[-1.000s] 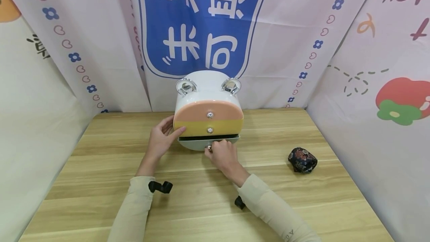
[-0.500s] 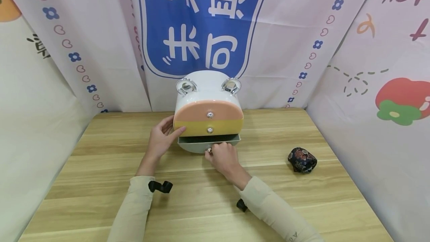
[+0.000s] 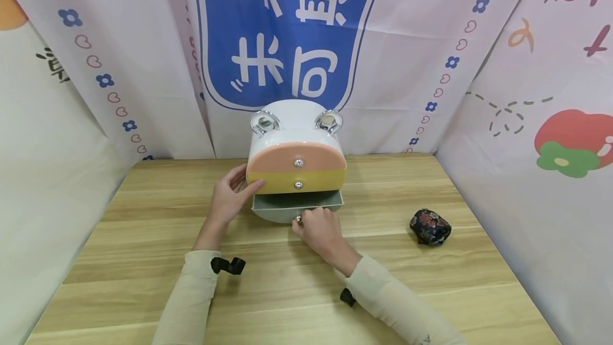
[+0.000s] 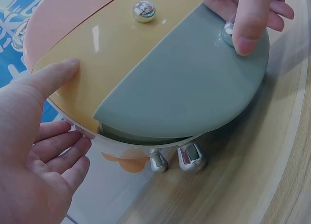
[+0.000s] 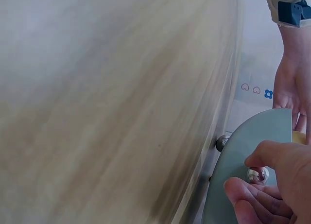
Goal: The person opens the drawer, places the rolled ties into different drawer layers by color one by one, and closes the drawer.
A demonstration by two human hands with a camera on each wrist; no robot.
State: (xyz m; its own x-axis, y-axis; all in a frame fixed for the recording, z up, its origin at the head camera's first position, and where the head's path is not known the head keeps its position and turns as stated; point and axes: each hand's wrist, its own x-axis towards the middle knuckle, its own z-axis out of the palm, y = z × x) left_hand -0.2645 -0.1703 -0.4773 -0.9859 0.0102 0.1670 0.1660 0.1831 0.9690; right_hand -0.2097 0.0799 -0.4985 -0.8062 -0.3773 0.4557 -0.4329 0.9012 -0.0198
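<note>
On the table stands a small white drawer cabinet (image 3: pixel 296 113) with a pink top drawer (image 3: pixel 278 158), a yellow middle drawer (image 3: pixel 275 181) and a grey-green bottom drawer (image 3: pixel 273 214). The bottom drawer is pulled partway out; its visible inside looks bare. My right hand (image 3: pixel 323 230) pinches that drawer's round silver knob (image 5: pixel 257 175) between thumb and fingers. My left hand (image 3: pixel 227 198) holds the cabinet's left edge, its thumb (image 4: pixel 60 76) on the yellow front and its fingers (image 4: pixel 63 148) against the white side.
A dark floral cloth bundle (image 3: pixel 430 227) lies on the wooden table (image 3: pixel 268 292), right of the cabinet. Two silver ear-like rings (image 3: pixel 265 122) top the cabinet, and silver feet (image 4: pixel 192 157) carry it. Printed cloth walls (image 3: pixel 407 41) enclose the back and sides.
The grey-green bottom drawer has slid further out toward me, with my right hand drawing back on its knob. My left hand has stayed at the cabinet's left edge. The cloth bundle has not moved.
</note>
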